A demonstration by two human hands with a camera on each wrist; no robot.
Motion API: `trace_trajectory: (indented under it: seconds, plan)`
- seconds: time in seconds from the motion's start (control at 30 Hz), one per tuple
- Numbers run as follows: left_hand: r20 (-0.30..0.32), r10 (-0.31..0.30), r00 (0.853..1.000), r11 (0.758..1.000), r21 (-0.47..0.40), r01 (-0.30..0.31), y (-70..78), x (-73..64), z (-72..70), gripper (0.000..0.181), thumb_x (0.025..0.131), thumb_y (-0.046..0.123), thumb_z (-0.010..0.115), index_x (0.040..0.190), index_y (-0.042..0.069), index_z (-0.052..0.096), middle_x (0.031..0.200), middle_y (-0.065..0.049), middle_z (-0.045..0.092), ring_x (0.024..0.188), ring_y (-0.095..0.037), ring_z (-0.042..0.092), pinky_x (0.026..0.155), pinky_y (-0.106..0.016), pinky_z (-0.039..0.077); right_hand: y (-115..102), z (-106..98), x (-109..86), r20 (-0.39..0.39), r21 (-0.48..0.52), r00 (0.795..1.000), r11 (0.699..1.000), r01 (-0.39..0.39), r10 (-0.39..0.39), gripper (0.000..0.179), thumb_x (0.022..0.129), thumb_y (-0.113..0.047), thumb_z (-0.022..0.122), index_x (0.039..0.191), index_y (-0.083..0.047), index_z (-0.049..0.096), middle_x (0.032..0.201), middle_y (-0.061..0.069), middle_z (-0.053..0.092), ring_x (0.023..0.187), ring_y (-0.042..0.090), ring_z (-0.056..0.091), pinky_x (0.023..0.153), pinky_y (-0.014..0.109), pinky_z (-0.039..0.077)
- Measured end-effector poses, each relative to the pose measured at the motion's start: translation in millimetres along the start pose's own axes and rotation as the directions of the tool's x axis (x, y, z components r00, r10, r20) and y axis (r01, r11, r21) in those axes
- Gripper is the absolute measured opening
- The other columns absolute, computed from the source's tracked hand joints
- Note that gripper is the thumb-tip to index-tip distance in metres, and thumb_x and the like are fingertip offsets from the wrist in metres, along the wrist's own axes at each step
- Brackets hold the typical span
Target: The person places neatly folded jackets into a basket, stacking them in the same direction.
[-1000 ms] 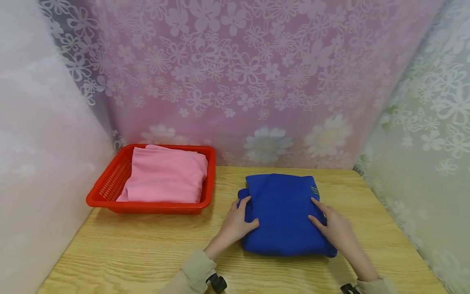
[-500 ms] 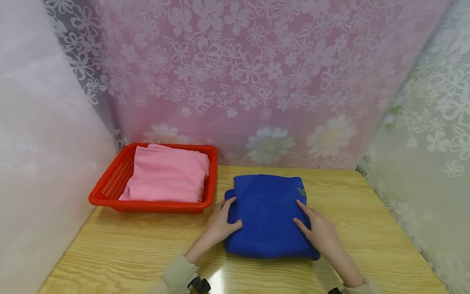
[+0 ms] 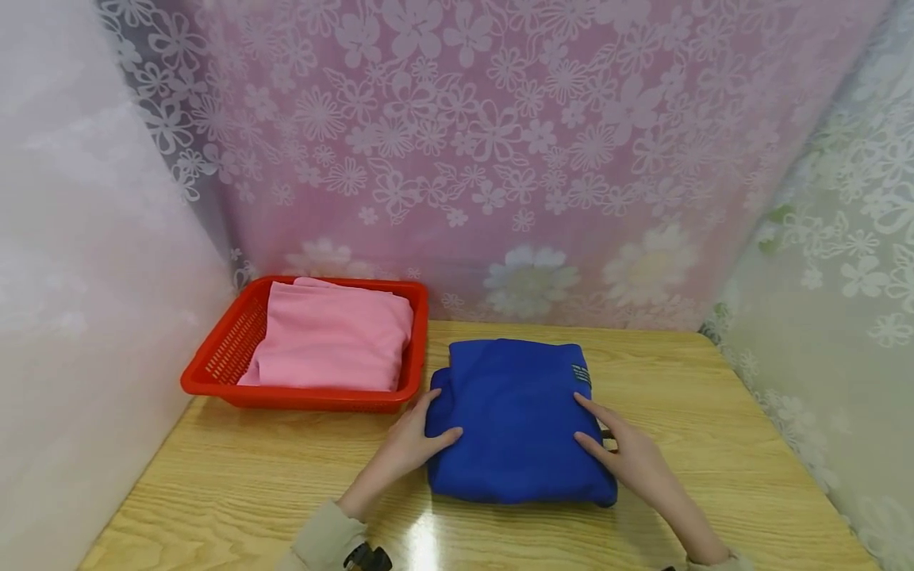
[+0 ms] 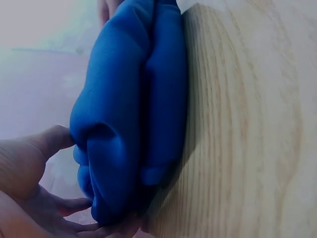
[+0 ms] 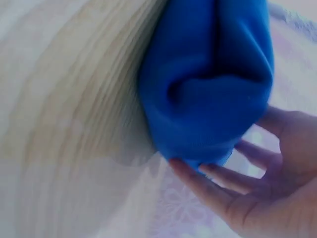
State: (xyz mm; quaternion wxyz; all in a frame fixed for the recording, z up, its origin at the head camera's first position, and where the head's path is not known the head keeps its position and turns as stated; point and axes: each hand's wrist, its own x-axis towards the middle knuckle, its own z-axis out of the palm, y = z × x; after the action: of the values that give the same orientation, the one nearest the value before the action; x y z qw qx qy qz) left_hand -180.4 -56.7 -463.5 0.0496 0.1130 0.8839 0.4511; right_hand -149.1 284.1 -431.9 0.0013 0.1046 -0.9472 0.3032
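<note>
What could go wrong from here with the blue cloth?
If lifted, the blue cloth may sag or unfold: the left hand and right hand hold only its sides, and the wrist views show loose layers.

Sliding it leftward might bump the red basket, close to the left hand.

In the head view, the wooden table [image 3: 214, 492] is looked down upon from above, with the floral curtain [image 3: 500, 159] faced beyond. By the left and right wrist cameras, turned sideways and set low, the folded blue garment [image 3: 514, 428] is seen close up from opposite sides; garment and table are shared by all three.
</note>
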Motion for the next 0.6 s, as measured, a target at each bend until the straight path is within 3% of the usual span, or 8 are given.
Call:
trace_trajectory:
  seconds: [0.13, 0.27, 0.43, 0.6]
  plan:
    - [0.069, -0.03, 0.997, 0.992, -0.116, 0.038, -4.4, -0.4, -5.8, 0.088, 0.089, 0.041, 0.076, 0.156, 0.002, 0.034, 0.153, -0.027, 0.041, 0.135, -0.046, 0.047, 0.108, -0.062, 0.039, 15.3, -6.5, -2.0, 0.137, 0.249, 0.989, 0.965, -0.083, 0.05, 0.066, 0.102, -0.035, 0.061, 0.16, -0.019, 0.032, 0.16, 0.03, 0.028, 0.123, 0.05, 0.057, 0.085, 0.042, 0.059]
    - [0.139, -0.042, 0.989, 0.965, -0.252, 0.077, -8.6, 2.4, -8.0, 0.088, 0.09, 0.037, 0.077, 0.157, 0.004, 0.032, 0.154, -0.026, 0.039, 0.138, -0.044, 0.043, 0.112, -0.061, 0.036, 25.9, -7.1, -0.3, 0.255, 0.424, 0.963, 0.885, -0.194, 0.089, 0.069, 0.104, -0.034, 0.058, 0.163, -0.027, 0.022, 0.161, 0.033, 0.018, 0.133, 0.052, 0.048, 0.091, 0.044, 0.057]
    - [0.195, -0.087, 0.977, 0.903, -0.399, 0.16, -12.8, 7.2, -7.0, 0.085, 0.092, 0.037, 0.075, 0.159, 0.012, 0.03, 0.16, -0.024, 0.031, 0.142, -0.042, 0.036, 0.115, -0.061, 0.03, 37.0, -8.6, 4.4, 0.365, 0.581, 0.929, 0.765, -0.28, 0.062, 0.07, 0.108, -0.031, 0.051, 0.164, -0.031, 0.01, 0.162, 0.034, 0.009, 0.138, 0.05, 0.042, 0.095, 0.046, 0.055]
    - [0.255, -0.119, 0.959, 0.843, -0.485, 0.234, -16.2, 10.9, -2.6, 0.087, 0.091, 0.042, 0.075, 0.161, 0.026, 0.027, 0.164, -0.02, 0.021, 0.145, -0.042, 0.03, 0.116, -0.064, 0.025, 44.2, -8.3, 7.3, 0.403, 0.653, 0.915, 0.693, -0.305, 0.023, 0.068, 0.11, -0.03, 0.046, 0.164, -0.032, 0.006, 0.164, 0.031, 0.004, 0.143, 0.043, 0.039, 0.1, 0.046, 0.053]
